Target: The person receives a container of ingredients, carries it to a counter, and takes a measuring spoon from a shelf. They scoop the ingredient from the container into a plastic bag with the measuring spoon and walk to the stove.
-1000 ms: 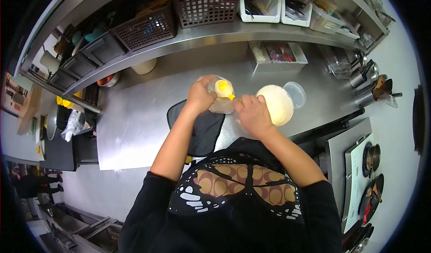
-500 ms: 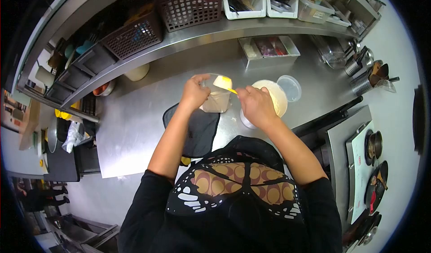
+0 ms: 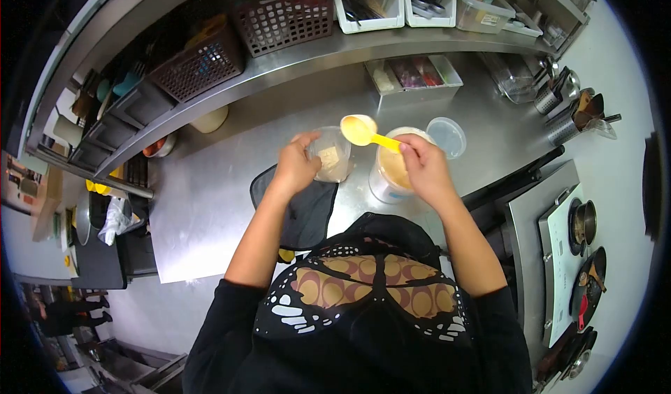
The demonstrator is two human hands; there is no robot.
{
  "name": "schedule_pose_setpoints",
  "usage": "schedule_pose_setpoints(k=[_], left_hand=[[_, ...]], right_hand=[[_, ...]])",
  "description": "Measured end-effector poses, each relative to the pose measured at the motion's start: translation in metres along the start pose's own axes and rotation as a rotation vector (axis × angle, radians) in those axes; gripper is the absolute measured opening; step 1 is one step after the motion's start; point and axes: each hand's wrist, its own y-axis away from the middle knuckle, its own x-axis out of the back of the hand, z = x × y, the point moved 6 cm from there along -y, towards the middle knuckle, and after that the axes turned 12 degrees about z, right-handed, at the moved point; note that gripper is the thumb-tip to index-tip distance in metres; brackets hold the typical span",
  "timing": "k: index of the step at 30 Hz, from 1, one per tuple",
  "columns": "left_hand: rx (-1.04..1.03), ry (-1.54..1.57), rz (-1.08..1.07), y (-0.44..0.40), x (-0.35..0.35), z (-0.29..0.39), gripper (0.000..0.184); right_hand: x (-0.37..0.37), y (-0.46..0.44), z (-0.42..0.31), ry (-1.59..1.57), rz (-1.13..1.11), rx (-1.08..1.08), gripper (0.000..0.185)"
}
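Observation:
My left hand (image 3: 297,165) is closed around the side of a clear plastic container (image 3: 340,144) with pale powder in its bottom. In my right hand (image 3: 425,163) is the handle of a yellow measuring scoop (image 3: 360,130). The scoop's bowl is turned up between the container and a white tub, with a pale film inside it. The tub (image 3: 384,188) stands open below my right hand and holds pale powder. A round clear lid (image 3: 448,138) lies flat just beyond the tub.
A dark cloth (image 3: 307,216) lies on the steel table (image 3: 203,219), near my left forearm. A compartmented metal box (image 3: 419,93) stands at the back under the shelf (image 3: 293,62). Utensil holders (image 3: 561,130) and a stove (image 3: 559,275) are to the right.
The scoop, earlier tilted over the clear container with pale powder in it, is now level and nearly emptied. A pale heap shows in the container. My right hand has shifted slightly right.

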Motion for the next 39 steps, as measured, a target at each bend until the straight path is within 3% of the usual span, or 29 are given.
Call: schedule_pose_setpoints(k=[3, 6, 9, 13, 21, 24, 31, 39], left_hand=[[-0.029, -0.037, 0.001, 0.012, 0.009, 0.018, 0.049], [-0.016, -0.044, 0.008, 0.018, 0.009, 0.023, 0.051], [-0.014, -0.05, -0.011, 0.02, 0.004, 0.025, 0.051], [-0.039, -0.044, -0.015, 0.018, -0.001, 0.026, 0.052], [-0.047, -0.043, -0.015, 0.017, -0.003, 0.024, 0.053], [-0.041, -0.034, -0.019, 0.017, -0.003, 0.024, 0.053], [-0.006, -0.049, -0.028, 0.01, -0.001, 0.03, 0.051], [-0.007, -0.052, -0.046, 0.002, -0.006, 0.026, 0.052]], right_hand=[[0.044, 0.003, -0.017, 0.118, 0.096, 0.022, 0.019], [0.067, 0.011, -0.031, 0.465, 0.076, 0.079, 0.015], [0.051, 0.019, -0.013, 0.776, -0.061, 0.191, 0.011], [0.019, 0.023, 0.027, 0.886, -0.115, 0.198, 0.014], [-0.006, 0.026, 0.029, 0.7, -0.234, 0.109, 0.017], [0.007, 0.027, 0.039, 0.472, -0.183, 0.089, 0.018], [0.048, 0.028, 0.071, -0.083, -0.178, -0.749, 0.019], [0.077, 0.03, 0.098, -0.34, -0.006, -0.816, 0.02]])
